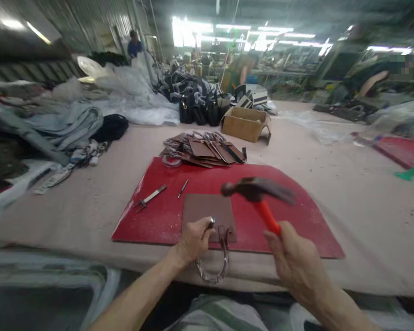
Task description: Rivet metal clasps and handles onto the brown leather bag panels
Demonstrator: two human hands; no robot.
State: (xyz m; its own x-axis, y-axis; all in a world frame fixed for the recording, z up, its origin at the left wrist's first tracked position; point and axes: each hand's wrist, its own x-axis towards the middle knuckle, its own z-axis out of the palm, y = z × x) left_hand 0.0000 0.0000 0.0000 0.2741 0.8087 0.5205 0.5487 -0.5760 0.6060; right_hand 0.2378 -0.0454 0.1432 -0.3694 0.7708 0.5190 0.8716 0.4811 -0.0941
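Observation:
My right hand grips the red handle of a claw hammer, its head raised and blurred above a red board. Between the fingers and thumb of my left hand stands a short metal punch, only its shiny top showing. Under that hand lies a flat brown leather panel. A curved bag handle in clear wrap is attached at the panel's near edge and hangs over the table edge. The punch's lower end is hidden by my fingers.
On the board lie a metal caliper-like tool and a thin pen-like tool. Behind them is a pile of brown panels with wrapped handles. Farther back stand a cardboard box and black bags. People work in the background.

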